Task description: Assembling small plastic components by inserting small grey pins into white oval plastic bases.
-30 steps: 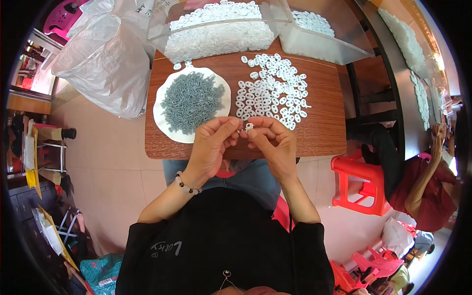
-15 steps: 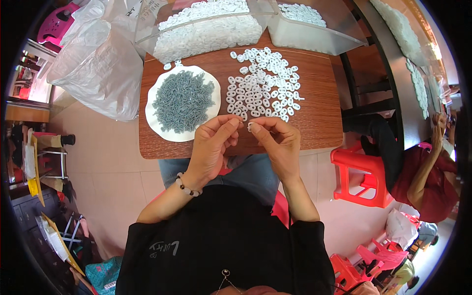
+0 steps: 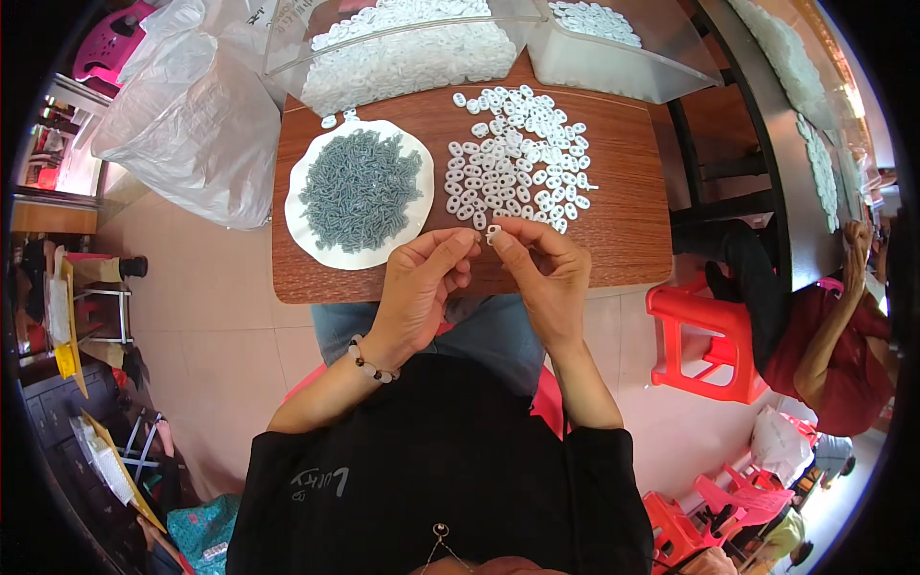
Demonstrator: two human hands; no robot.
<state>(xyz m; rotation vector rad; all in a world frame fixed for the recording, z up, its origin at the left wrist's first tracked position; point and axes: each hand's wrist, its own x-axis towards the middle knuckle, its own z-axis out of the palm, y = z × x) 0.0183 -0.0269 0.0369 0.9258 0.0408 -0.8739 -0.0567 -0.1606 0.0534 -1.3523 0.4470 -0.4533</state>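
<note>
My right hand (image 3: pixel 548 278) pinches a small white oval plastic piece with two holes (image 3: pixel 493 233) between thumb and fingertips. Close beside it, my left hand (image 3: pixel 417 287) is closed in a pinch, thumb against forefinger. Whatever lies in that pinch is too small to make out. Both hands hover above the table's near edge, their fingertips a little apart. Just beyond them spreads a loose pile of the same white two-hole pieces (image 3: pixel 522 158). To its left, a white wavy-rimmed plate (image 3: pixel 299 230) bears a heap of tiny grey-green rod-like pieces, possibly springs (image 3: pixel 359 187).
Two clear bins of white pieces stand at the back, a large one (image 3: pixel 407 67) and a smaller one (image 3: pixel 613 62). A plastic bag (image 3: pixel 192 144) hangs left of the brown table (image 3: pixel 623 230). Right are a red stool (image 3: pixel 704 335) and another person (image 3: pixel 834 355).
My right hand has risen slightly, and the white piece in it shows more fully. My left hand keeps its pinch almost in place. The whole view has shifted a little.
</note>
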